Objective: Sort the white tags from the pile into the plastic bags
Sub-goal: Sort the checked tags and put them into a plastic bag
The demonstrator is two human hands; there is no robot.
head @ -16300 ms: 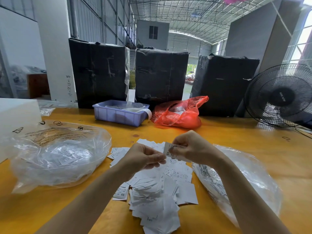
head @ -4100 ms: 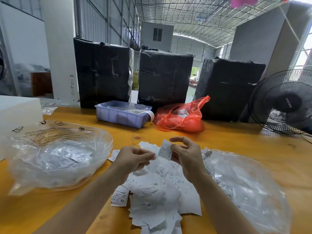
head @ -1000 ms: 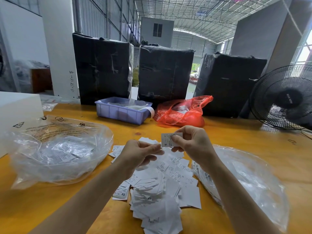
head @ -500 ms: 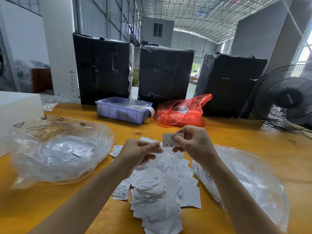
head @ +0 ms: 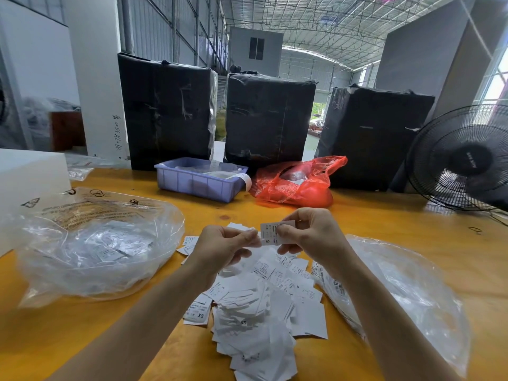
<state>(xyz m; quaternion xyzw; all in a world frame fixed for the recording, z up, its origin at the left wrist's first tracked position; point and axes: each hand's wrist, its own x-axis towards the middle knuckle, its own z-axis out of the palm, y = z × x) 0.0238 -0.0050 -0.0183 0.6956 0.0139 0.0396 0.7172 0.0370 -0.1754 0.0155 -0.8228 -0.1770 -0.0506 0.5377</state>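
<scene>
A pile of white tags [head: 261, 306] lies on the orange table between my forearms. My right hand [head: 313, 235] pinches one white tag marked S [head: 270, 235] above the pile. My left hand [head: 222, 247] is beside it with curled fingers, thumb and forefinger touching that tag's left edge; what else it holds is hidden. A clear plastic bag [head: 93, 243] with several tags inside sits to the left. A second clear plastic bag [head: 406, 292] lies to the right, under my right forearm.
At the back of the table [head: 412, 224] stand a purple bin [head: 200, 182], a red plastic bag [head: 299, 182] and three black wrapped boxes [head: 269, 119]. A black fan [head: 464, 158] is at the right, a white box [head: 30, 177] at the left.
The hands have stayed almost still over the last second. The right hand turned the S tag slightly, and the left fingers now meet its left edge.
</scene>
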